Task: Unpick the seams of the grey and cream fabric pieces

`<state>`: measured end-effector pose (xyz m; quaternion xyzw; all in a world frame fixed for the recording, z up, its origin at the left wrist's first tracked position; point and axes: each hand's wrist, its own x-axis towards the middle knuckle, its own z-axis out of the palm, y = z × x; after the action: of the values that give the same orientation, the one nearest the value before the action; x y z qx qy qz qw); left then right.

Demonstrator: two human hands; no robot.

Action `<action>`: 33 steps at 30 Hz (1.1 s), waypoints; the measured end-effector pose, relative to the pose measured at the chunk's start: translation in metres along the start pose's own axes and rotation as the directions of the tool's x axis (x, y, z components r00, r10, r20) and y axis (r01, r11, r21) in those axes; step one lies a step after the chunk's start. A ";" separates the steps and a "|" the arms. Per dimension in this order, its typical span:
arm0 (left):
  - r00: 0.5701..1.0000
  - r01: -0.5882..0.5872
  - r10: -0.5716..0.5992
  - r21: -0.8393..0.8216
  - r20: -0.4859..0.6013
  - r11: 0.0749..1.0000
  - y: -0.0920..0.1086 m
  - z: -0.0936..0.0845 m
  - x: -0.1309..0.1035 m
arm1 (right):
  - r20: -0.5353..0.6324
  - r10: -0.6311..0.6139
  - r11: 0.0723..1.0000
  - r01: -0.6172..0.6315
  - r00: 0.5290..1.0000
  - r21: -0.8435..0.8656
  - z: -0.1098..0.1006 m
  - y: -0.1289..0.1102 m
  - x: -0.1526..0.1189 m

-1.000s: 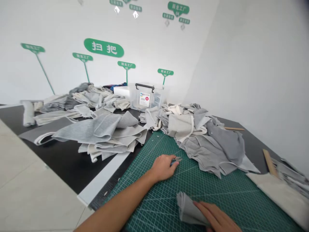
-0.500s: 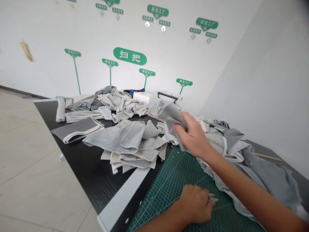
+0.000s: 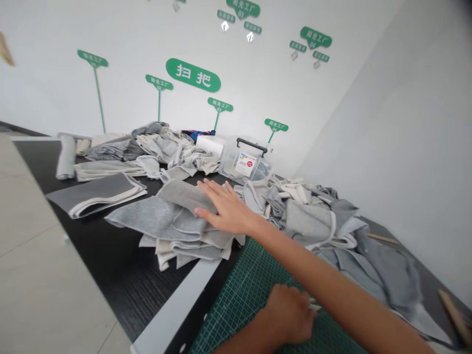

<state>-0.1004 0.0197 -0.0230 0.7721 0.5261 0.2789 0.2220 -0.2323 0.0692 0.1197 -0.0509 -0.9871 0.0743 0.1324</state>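
Observation:
My right hand (image 3: 230, 209) is spread flat, palm down, over the near pile of grey cloth pieces (image 3: 147, 216). Its fingers touch the grey cloth piece (image 3: 182, 194) lying uppermost there. Lower down, my left hand (image 3: 289, 312) is closed in a fist above the green cutting mat (image 3: 236, 300). A small pale pointed thing (image 3: 314, 304) pokes out of that fist; my right forearm partly covers it, and its kind is unclear.
A folded dark grey cloth (image 3: 99, 191) lies left of the pile on the black table (image 3: 106, 260). Behind are heaped cloths (image 3: 165, 147) and a clear plastic box (image 3: 228, 160) with a black handle. More grey cloths (image 3: 309, 221) are heaped right of the mat.
My right hand has moved left and down to the pile and let go of the grey cloth piece, which now lies on top. My left hand stays closed over the mat. The view has shifted.

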 end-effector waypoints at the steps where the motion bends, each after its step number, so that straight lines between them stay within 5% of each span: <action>1: 0.999 0.034 -0.034 0.034 -0.019 0.999 0.001 0.002 0.000 | -0.041 0.019 1.000 -0.019 0.999 -0.017 -0.012 0.000 -0.015; 5: 0.997 0.023 -0.018 0.062 -0.081 0.998 0.002 0.006 -0.001 | -0.211 0.155 0.980 -0.177 0.965 -0.089 -0.041 0.013 -0.098; 8: 0.995 0.015 -0.007 0.081 -0.104 0.997 0.002 0.009 -0.001 | -0.317 0.319 0.924 -0.367 0.893 -0.104 -0.048 0.039 -0.182; 12: 0.996 0.020 -0.012 0.098 -0.088 0.995 0.002 0.012 0.002 | -0.490 0.556 0.762 -0.648 0.672 -0.024 -0.061 0.089 -0.286; 15: 0.997 0.029 -0.024 0.079 -0.066 0.996 0.004 0.013 0.005 | -0.574 0.640 0.655 -0.754 0.511 0.059 -0.070 0.123 -0.328; 20: 0.997 0.030 -0.027 0.041 -0.068 0.999 0.006 0.012 0.009 | -0.611 0.684 0.609 -0.773 0.399 0.177 -0.059 0.168 -0.306; 26: 0.998 0.035 -0.034 0.017 -0.060 0.999 0.004 0.012 0.006 | -0.700 0.597 0.671 -0.723 0.391 0.168 -0.041 0.200 -0.231; 29: 0.998 0.034 -0.032 0.034 -0.057 0.999 0.002 0.012 0.005 | -0.712 0.555 0.718 -0.680 0.429 0.150 -0.056 0.197 -0.216; 33: 0.997 0.030 -0.024 0.082 -0.069 0.996 0.002 0.011 0.006 | -0.754 0.495 0.781 -0.603 0.433 0.166 -0.104 0.173 -0.206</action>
<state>-0.0901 0.0241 -0.0286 0.7635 0.5549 0.2799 0.1754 0.0071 0.2288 0.1391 -0.4036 -0.7655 0.0211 0.5006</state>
